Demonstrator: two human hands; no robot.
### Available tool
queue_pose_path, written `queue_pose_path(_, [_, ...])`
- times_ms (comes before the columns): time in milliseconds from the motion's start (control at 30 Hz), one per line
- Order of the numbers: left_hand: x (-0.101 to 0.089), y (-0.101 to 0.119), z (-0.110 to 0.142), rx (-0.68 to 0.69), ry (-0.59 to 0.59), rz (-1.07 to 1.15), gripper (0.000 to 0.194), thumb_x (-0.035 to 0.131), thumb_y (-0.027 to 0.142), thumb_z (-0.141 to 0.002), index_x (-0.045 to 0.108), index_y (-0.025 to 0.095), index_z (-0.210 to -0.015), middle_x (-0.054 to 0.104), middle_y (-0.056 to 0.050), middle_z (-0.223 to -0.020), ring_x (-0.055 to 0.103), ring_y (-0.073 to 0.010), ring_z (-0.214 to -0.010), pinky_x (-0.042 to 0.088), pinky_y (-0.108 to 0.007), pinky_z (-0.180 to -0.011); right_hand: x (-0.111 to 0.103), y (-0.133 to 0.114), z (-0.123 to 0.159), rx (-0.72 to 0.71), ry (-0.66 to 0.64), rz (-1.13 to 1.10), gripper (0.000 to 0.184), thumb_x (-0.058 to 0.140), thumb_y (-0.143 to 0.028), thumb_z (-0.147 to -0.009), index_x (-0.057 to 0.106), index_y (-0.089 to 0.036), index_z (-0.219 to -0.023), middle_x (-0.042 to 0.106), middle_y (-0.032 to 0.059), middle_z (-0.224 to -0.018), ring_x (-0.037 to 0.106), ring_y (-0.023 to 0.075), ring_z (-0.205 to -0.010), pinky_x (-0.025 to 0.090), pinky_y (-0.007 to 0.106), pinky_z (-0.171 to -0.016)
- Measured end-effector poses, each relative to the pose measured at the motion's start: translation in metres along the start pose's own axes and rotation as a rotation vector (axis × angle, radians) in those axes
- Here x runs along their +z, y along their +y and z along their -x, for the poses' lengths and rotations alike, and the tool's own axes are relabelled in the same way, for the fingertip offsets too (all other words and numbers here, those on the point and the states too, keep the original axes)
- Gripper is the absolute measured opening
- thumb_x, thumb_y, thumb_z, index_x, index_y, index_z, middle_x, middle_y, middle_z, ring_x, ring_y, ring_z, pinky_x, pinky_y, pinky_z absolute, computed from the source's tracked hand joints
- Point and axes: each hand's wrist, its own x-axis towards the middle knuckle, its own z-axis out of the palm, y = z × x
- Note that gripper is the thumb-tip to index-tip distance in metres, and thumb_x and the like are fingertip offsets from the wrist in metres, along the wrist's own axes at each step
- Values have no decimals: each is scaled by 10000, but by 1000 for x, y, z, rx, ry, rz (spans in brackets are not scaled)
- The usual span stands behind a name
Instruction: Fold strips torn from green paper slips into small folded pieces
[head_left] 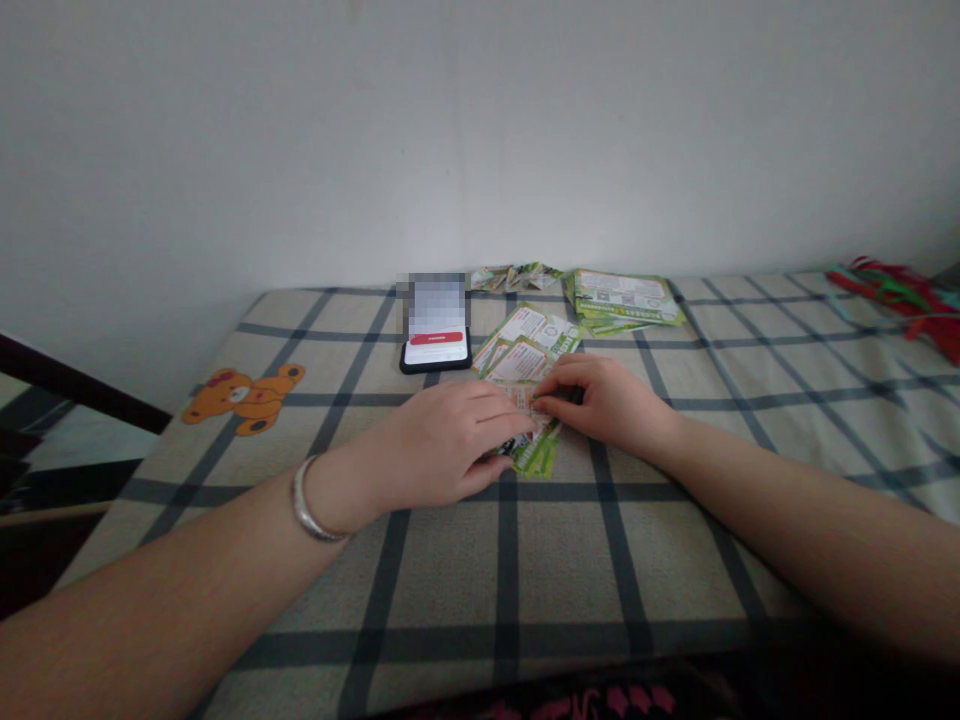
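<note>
Between my hands lies a small green-and-white printed card [534,458], partly covered by my fingers. My left hand [454,440], with a silver bangle [301,505] at the wrist, curls over its left side, thumb at the near edge and fingers on top. From the right, my right hand [592,398] pinches at the card's upper right part with thumb and index finger together. Whether a smaller piece sits in that pinch is hidden. Just beyond my fingers, several similar printed cards [525,345] lie fanned and overlapping on the checked tablecloth [465,570].
A phone [436,352] with a lit screen lies left of the fanned cards. By the wall are a crumpled printed strip [517,277] and a stack of green-edged cards [622,295]. A flat orange teddy-bear figure [247,398] lies at left, a red-and-green bundle [911,305] at far right.
</note>
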Motion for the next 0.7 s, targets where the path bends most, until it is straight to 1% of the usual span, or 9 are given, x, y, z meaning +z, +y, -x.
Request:
queue_pose_path(100, [0,0,0,40,11,2,287,542,198,-877,630,158,-1148,675,-49,-1128,577,-231,-1067,481,-403,-956,1,-1,-1,33,5,8,88,629,-238,-819,699,-188,-798,673,16,-777,577,139,-724,419,262,-663])
queue_pose_path(200, [0,0,-1,46,0,0,277,527,212,-893,643,160,-1139,666,-51,-1139,568,-234,-1078,472,-411,-967,0,-3,-2,70,6,-2,63,640,-219,-795,696,-189,-796,671,11,-762,571,133,-698,409,254,-633])
queue_pose_path(400, [1,-1,0,38,-21,-7,285,526,220,-901,634,163,-1159,658,-49,-1141,560,-232,-1074,464,-415,-970,0,-3,-3,65,7,12,57,642,-206,-781,695,-189,-791,665,8,-748,560,128,-682,394,248,-620])
queue_pose_path(567, [3,-1,1,46,-14,-40,287,529,226,-901,634,161,-1160,646,-60,-1169,552,-238,-1087,464,-413,-970,1,-2,-3,50,16,31,48,643,-210,-783,680,-185,-766,651,5,-740,549,127,-689,384,246,-623])
queue_pose_path(700, [2,0,-1,50,-14,-70,278,526,227,-897,644,167,-1142,651,-74,-1147,573,-243,-1061,484,-406,-931,2,-2,-3,41,9,38,65,630,-212,-799,671,-186,-756,646,6,-735,541,128,-686,376,248,-624])
